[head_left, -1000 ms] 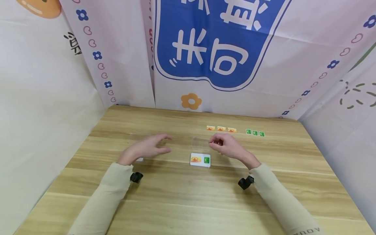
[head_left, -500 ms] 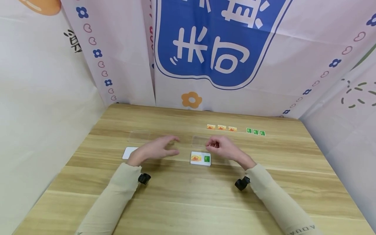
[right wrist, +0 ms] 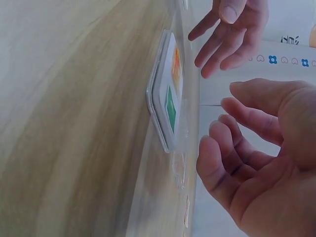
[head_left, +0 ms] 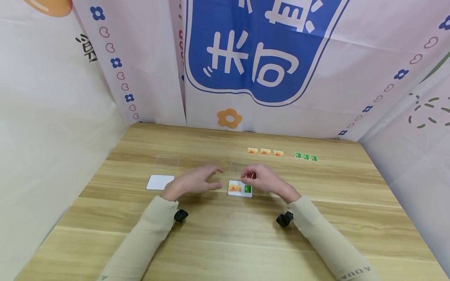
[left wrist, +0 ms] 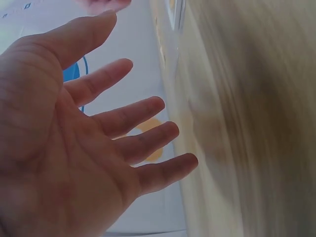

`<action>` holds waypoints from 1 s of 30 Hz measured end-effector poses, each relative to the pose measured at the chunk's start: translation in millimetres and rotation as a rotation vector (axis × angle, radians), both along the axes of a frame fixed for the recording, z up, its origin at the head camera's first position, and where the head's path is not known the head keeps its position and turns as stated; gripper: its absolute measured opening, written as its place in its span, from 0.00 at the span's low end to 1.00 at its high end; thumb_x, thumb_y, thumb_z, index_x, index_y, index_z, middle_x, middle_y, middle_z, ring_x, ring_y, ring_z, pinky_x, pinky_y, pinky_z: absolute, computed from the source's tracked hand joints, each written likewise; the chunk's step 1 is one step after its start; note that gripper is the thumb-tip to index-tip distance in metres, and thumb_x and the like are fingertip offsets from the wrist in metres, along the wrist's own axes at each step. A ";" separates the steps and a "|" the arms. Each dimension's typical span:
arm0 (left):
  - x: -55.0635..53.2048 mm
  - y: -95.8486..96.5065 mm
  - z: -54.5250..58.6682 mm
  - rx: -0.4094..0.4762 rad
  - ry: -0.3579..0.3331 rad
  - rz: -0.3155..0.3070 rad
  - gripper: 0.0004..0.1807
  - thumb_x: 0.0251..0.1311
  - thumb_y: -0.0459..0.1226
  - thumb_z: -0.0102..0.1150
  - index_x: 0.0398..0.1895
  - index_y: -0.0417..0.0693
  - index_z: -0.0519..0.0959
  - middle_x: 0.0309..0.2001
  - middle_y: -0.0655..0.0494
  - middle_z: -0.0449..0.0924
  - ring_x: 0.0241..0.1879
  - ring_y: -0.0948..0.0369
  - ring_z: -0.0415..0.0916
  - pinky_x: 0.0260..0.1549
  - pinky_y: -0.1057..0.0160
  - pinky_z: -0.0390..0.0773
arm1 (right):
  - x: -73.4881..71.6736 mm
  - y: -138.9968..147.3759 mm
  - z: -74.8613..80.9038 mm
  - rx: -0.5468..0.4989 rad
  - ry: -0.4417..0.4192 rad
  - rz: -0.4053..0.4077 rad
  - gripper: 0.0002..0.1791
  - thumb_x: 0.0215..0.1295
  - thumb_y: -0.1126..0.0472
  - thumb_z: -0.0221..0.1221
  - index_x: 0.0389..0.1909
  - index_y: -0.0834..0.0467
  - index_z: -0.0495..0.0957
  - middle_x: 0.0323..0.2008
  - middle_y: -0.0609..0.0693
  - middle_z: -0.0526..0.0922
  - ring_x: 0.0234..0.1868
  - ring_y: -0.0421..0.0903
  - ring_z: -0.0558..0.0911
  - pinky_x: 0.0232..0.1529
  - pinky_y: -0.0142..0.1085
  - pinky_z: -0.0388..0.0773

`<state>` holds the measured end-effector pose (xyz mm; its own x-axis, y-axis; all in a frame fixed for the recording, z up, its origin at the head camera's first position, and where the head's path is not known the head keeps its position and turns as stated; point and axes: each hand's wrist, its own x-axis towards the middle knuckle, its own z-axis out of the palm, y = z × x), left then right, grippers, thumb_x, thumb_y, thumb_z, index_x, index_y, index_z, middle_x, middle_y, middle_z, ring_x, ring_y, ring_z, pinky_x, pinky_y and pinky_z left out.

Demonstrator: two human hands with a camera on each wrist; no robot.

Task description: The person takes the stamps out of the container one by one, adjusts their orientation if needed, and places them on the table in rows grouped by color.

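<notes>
A white card (head_left: 242,190) with an orange sticker (head_left: 234,188) and a green sticker (head_left: 247,189) lies flat on the wooden table, and the right wrist view shows it in a clear tray (right wrist: 157,111). Just behind it is a clear plastic lid (head_left: 236,168). My right hand (head_left: 263,178) hovers over the card's right side, fingers loosely curled and nothing between them. My left hand (head_left: 197,180) is held left of the card, its fingers (left wrist: 143,116) spread and relaxed, holding nothing.
Left of my left hand lies a blank white card (head_left: 159,182), with another clear lid (head_left: 166,162) behind it. Toward the back right are a row of orange stickers (head_left: 265,151) and a row of green stickers (head_left: 306,157). A printed cloth (head_left: 211,105) hangs along the table's back edge.
My left hand has moved right, uncovering the blank card. My right hand has shifted left, closer over the stickered card. The cards and stickers lie as before.
</notes>
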<state>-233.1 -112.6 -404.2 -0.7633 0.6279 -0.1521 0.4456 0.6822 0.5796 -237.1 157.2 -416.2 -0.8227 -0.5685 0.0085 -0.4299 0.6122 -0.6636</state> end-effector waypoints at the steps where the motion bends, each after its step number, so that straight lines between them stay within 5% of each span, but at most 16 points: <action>1: 0.8 2.0 -0.6 -0.005 0.002 -0.005 0.30 0.68 0.49 0.56 0.69 0.46 0.66 0.69 0.49 0.68 0.70 0.50 0.64 0.67 0.47 0.66 | -0.1 -0.7 -0.6 0.007 0.001 0.007 0.05 0.66 0.60 0.61 0.38 0.57 0.83 0.32 0.47 0.83 0.31 0.39 0.76 0.33 0.30 0.75; 11: 6.3 16.4 -6.7 -0.097 0.070 -0.002 0.28 0.66 0.50 0.59 0.66 0.51 0.69 0.70 0.48 0.65 0.71 0.48 0.61 0.68 0.45 0.64 | -1.5 -6.1 -5.4 0.025 -0.072 0.003 0.03 0.66 0.59 0.62 0.37 0.54 0.82 0.31 0.46 0.81 0.31 0.40 0.77 0.33 0.31 0.76; 20: 11.7 22.8 -11.4 -0.170 0.042 0.039 0.30 0.65 0.53 0.58 0.68 0.57 0.66 0.76 0.43 0.52 0.77 0.42 0.46 0.72 0.36 0.49 | -2.4 -7.3 -8.9 0.096 -0.030 0.004 0.03 0.65 0.59 0.63 0.35 0.54 0.81 0.29 0.44 0.80 0.30 0.39 0.76 0.32 0.32 0.75; 30: 13.6 31.9 -11.0 -0.220 0.087 0.022 0.30 0.65 0.52 0.59 0.66 0.54 0.67 0.75 0.42 0.53 0.76 0.42 0.47 0.68 0.31 0.53 | -2.4 -12.5 -9.0 0.192 0.025 0.006 0.04 0.65 0.58 0.64 0.38 0.52 0.82 0.34 0.44 0.81 0.35 0.39 0.76 0.37 0.33 0.75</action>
